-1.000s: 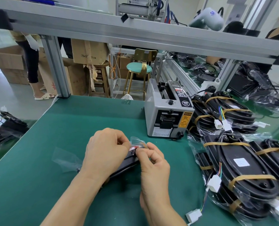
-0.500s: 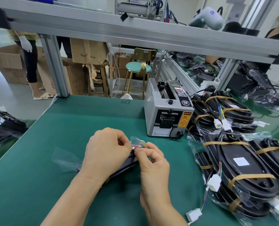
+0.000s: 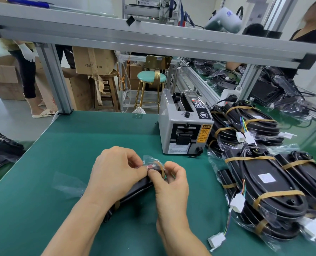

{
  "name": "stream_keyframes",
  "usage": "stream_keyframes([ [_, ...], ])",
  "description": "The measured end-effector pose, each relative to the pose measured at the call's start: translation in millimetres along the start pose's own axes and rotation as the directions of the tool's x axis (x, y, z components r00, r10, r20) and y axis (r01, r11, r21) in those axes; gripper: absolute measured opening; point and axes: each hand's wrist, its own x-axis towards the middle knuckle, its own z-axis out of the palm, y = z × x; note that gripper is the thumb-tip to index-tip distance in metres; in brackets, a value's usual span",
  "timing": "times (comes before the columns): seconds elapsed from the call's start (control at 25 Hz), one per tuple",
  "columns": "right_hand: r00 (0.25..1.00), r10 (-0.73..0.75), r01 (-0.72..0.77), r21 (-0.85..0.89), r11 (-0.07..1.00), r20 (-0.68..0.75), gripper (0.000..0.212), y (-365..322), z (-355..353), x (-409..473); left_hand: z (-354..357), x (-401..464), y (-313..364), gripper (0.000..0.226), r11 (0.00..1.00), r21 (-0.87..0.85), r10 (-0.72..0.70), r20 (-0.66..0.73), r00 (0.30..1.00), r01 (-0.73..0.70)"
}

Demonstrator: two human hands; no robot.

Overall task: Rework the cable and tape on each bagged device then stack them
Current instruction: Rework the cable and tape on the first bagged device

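Bare mat (image 3: 64,163) left; device stacks (image 3: 264,174) right

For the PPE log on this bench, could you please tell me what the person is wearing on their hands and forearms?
Nothing is worn that the head view shows. The left hand and the right hand are bare: no gloves, finger cots, rings or visible markings. Both forearms are uncovered down to the bottom edge of the picture, with no sleeve, watch or wrist strap in view. The fingers have short, unpainted nails.

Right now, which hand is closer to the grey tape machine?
Right. The right hand sits just in front of the grey tape machine, slightly to its left. The left hand is farther left on the green mat; both pinch the bagged device.
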Motion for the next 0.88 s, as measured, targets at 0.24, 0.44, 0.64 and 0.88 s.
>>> stream_keyframes([
  [0.24,0.998,0.0,0.002,-0.036,0.999,0.055,0.029,1.5,4.5,-1.5,-0.2,2.2,-4.5,0.017,0.999,-0.02,0.029,0.016,0.999,-0.029],
  [0.44,0.985,0.03,-0.025,-0.031,0.999,0.169,0.031,0.0,1.3,1.5,-0.3,4.1,-6.6,0.019,0.999,-0.033,0.005,0.017,1.0,-0.005],
  [0.64,0.962,0.021,0.005,-0.092,0.996,0.272,0.051,-0.4,-6.6,12.0,-5.0,2.9,-7.5,0.004,0.999,-0.015,0.03,0.057,0.998,-0.029],
  [0.88,0.975,0.082,-0.107,0.112,0.988,0.206,0.027,6.9,-15.9,25.9,-13.8,-7.5,-18.4,0.069,0.824,0.521,0.114,0.235,0.965,-0.224],
])
